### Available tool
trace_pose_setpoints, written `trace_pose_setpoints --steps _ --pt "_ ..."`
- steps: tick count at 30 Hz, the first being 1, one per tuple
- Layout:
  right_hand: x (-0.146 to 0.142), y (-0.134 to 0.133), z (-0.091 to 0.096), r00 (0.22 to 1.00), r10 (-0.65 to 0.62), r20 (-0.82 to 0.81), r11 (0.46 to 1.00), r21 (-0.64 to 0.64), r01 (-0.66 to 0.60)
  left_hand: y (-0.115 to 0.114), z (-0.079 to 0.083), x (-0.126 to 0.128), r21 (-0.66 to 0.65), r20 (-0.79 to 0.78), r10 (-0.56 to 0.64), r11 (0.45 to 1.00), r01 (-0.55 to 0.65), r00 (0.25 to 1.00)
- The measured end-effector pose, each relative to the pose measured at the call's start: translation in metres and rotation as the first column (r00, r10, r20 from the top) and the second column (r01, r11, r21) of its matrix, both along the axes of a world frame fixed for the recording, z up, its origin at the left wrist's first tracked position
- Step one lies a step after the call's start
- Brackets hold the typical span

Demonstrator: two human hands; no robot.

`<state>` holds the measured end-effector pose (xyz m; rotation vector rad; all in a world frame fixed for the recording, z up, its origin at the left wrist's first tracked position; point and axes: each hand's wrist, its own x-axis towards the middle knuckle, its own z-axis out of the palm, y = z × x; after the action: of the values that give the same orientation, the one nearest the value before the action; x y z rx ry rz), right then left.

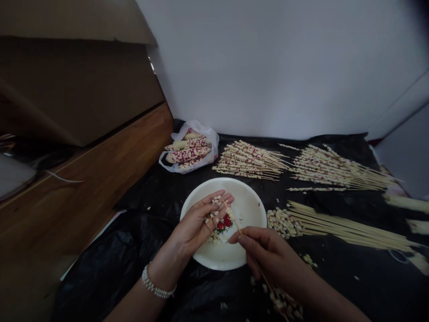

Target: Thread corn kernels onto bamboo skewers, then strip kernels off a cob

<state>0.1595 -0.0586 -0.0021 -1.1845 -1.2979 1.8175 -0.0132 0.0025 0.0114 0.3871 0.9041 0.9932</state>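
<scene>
My left hand (pixel 201 219) is turned palm up over a white basin (pixel 256 214), its fingers cupped under loose corn kernels (pixel 217 201). Between the thumb and fingers of my right hand (pixel 263 246) is a thin wooden skewer (pixel 237 227). A few pale kernels are threaded near the skewer's tip, which reaches to the left palm. The skewer's other end runs down past my right hand toward the bottom edge. Red flowers (pixel 225 222) are printed on the basin's bottom, partly covered by my left hand, and more kernels lie there.
Behind the basin, a plastic bag (pixel 212 138) holds speckled corn cobs (pixel 187 154). Filled skewers lie in a middle pile (pixel 246 158) and a right pile (pixel 321 167). Bare skewers (pixel 345 226) and a kernel heap (pixel 283 222) rest on black sheeting (pixel 140 197). A wooden board (pixel 134 152) borders the left.
</scene>
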Motion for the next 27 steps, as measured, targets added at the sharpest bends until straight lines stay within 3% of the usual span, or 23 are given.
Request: trace_pose_setpoints --steps 9,15,21,27 --pt "-0.0009 -0.0011 0.0025 1.0 0.014 -0.024 0.999 -0.05 -0.015 -0.0004 0.0028 0.0017 0.024 -0.114 0.005 1.0 -0.002 0.993" --pt "-0.002 -0.0015 0.0045 1.0 0.022 -0.012 0.999 -0.047 -0.022 -0.0026 0.0066 0.0054 -0.01 -0.064 0.054 0.998 -0.055 0.996" --pt "-0.0031 -0.0024 0.0039 0.999 0.037 0.019 0.996 -0.087 -0.035 -0.0054 0.0042 0.0073 0.026 -0.052 0.036 0.999 -0.035 0.998" --pt "-0.0031 -0.0025 0.0023 1.0 0.022 -0.008 0.999 -0.043 -0.023 -0.0076 0.003 0.0082 0.044 -0.007 0.016 0.999 -0.015 1.0"
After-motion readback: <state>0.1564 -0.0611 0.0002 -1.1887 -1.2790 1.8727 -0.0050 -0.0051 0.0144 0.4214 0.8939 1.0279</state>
